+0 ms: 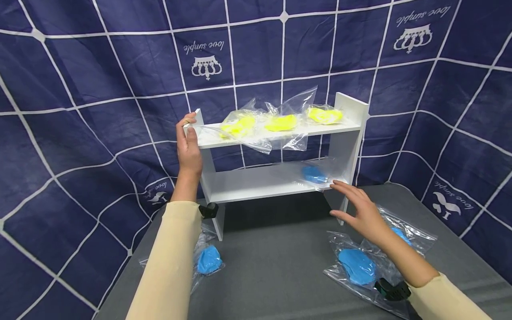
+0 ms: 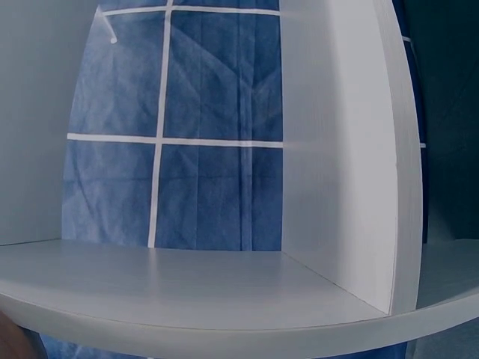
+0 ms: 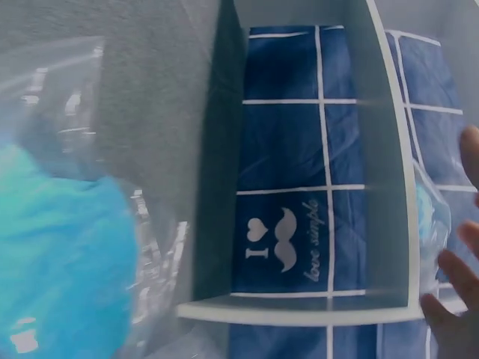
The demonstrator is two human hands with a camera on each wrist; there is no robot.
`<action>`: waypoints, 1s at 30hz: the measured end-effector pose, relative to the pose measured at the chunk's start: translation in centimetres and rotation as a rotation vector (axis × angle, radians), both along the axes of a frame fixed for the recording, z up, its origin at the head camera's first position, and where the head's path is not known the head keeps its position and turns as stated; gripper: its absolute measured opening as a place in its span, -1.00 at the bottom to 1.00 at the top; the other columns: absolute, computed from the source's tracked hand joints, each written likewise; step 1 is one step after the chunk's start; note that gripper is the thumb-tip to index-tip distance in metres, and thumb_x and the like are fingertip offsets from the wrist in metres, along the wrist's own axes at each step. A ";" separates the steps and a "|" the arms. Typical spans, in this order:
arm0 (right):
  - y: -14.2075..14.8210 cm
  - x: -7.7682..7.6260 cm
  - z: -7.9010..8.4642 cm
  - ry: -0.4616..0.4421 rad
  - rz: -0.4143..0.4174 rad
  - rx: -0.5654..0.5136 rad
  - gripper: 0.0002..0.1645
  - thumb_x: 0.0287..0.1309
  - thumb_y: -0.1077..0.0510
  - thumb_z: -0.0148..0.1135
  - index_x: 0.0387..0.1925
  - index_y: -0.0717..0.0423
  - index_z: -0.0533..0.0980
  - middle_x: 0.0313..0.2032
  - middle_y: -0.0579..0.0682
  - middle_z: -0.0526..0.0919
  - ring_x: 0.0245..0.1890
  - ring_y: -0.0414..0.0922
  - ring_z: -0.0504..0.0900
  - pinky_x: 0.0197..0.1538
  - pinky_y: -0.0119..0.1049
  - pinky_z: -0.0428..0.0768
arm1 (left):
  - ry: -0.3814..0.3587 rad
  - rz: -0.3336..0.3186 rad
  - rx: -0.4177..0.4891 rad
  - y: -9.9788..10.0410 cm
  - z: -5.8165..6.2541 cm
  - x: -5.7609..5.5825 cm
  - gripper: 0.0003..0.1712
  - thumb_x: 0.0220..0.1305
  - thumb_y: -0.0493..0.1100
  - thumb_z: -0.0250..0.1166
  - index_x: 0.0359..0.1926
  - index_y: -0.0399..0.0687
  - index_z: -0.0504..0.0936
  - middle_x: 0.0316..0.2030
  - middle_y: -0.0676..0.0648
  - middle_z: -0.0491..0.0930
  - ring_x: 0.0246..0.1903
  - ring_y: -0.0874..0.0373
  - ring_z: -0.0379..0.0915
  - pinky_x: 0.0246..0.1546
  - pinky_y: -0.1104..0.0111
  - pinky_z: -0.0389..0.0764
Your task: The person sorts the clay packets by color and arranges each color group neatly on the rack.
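A white two-tier shelf [image 1: 248,189] stands on the dark surface. My left hand [image 1: 190,151] grips the upper end of its left side panel, fingertips over the edge and thumb in front. In the left wrist view the shelf boards [image 2: 187,284] fill the frame, with the hand mostly cut off. On the lower board lies a clear bag with a blue lump [image 1: 314,174], towards the right end. My right hand [image 1: 358,211] hovers just in front of it, thumb and fingers spread apart and nothing between them. The right wrist view shows its fingers [image 3: 460,280] beside that bag.
Three clear bags with yellow lumps [image 1: 282,123] lie along the top board. On the surface at right are two bags with blue lumps [image 1: 357,266], under my right forearm; another blue lump [image 1: 209,260] in a bag lies at left. A blue checked cloth [image 1: 256,53] hangs behind.
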State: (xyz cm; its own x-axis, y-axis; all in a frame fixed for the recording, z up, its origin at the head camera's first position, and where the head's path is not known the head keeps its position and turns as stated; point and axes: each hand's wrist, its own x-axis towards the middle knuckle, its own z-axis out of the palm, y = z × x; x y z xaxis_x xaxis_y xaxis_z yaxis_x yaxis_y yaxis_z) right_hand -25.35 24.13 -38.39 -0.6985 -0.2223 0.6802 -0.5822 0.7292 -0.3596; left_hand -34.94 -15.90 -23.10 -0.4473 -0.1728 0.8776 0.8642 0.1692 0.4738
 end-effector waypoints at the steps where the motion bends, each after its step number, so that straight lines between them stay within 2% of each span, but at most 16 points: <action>1: 0.2 0.5 -0.3 -0.030 0.012 0.011 -0.11 -0.05 0.21 0.54 0.36 0.02 0.41 0.37 0.15 0.42 0.28 0.22 0.39 0.15 0.28 0.41 | -0.003 0.001 -0.001 0.0 0.0 0.0 -0.74 0.48 -0.41 -0.22 0.01 -0.62 0.23 0.27 -0.45 0.35 0.42 -0.11 0.21 0.46 0.35 0.13; 4: 0.9 1.8 -1.2 -0.114 0.062 0.039 -0.12 -0.01 0.16 0.53 0.38 -0.05 0.39 0.40 0.09 0.39 0.33 0.19 0.36 0.13 0.33 0.42 | -0.010 0.008 -0.002 0.1 0.0 0.1 -0.74 0.48 -0.41 -0.22 0.00 -0.62 0.24 0.28 -0.45 0.35 0.42 -0.10 0.21 0.46 0.36 0.13; 7: 1.6 2.8 -2.4 -0.160 0.102 0.064 -0.11 0.00 0.12 0.53 0.39 -0.10 0.37 0.43 0.02 0.36 0.42 -0.08 0.30 0.15 0.31 0.43 | -0.011 0.013 -0.002 0.1 0.0 0.1 -0.74 0.48 -0.41 -0.22 0.00 -0.61 0.24 0.28 -0.45 0.35 0.42 -0.12 0.20 0.46 0.36 0.12; 9: 2.1 3.4 -3.1 -0.170 0.115 0.087 -0.10 -0.01 0.10 0.54 0.39 -0.12 0.38 0.42 -0.02 0.37 0.42 -0.32 0.26 0.17 0.14 0.49 | -0.011 0.010 -0.002 0.1 0.0 0.1 -0.74 0.48 -0.41 -0.22 0.00 -0.62 0.24 0.28 -0.46 0.34 0.43 -0.13 0.19 0.47 0.36 0.12; 12: 2.8 4.2 -4.2 -0.168 0.143 0.116 -0.09 -0.06 0.10 0.57 0.37 -0.11 0.40 0.41 -0.06 0.40 0.37 -0.52 0.23 0.18 -0.28 0.53 | -0.011 0.008 -0.001 0.1 0.0 0.1 -0.74 0.47 -0.41 -0.22 0.00 -0.62 0.24 0.28 -0.46 0.34 0.42 -0.15 0.19 0.46 0.36 0.13; 15: 3.5 4.7 -5.0 -0.182 0.171 0.121 -0.10 -0.08 0.09 0.57 0.35 -0.12 0.41 0.39 -0.13 0.42 0.34 -0.55 0.27 0.16 -0.59 0.43 | -0.012 0.008 0.002 0.0 -0.1 0.1 -0.74 0.48 -0.41 -0.22 0.00 -0.62 0.25 0.28 -0.46 0.34 0.42 -0.15 0.19 0.46 0.36 0.13; 24: 4.6 5.4 -6.8 -0.206 0.211 0.157 -0.06 -0.12 -0.03 0.57 0.34 0.04 0.42 0.30 -0.05 0.52 0.30 -0.51 0.34 0.19 -0.49 0.46 | -0.019 0.020 -0.006 0.0 0.0 0.1 -0.73 0.49 -0.40 -0.21 0.01 -0.61 0.25 0.28 -0.43 0.35 0.42 -0.11 0.20 0.47 0.36 0.12; 30: 5.1 5.4 -7.6 -0.249 0.251 0.184 0.03 -0.17 -0.12 0.56 0.37 0.10 0.38 0.32 0.03 0.50 0.36 -0.44 0.29 0.28 -0.60 0.28 | -0.003 -0.004 0.004 0.0 -0.1 -0.2 -0.73 0.48 -0.41 -0.21 0.00 -0.63 0.24 0.27 -0.45 0.34 0.42 -0.15 0.19 0.47 0.35 0.13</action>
State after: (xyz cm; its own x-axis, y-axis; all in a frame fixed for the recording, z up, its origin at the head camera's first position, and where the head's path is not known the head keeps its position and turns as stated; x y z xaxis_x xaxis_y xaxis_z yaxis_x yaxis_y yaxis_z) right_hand -19.93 29.19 -46.02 -0.7454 -0.5096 0.4297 -0.6622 0.6403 -0.3893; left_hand -35.16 -15.90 -23.17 -0.4506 -0.1744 0.8755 0.8635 0.1636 0.4771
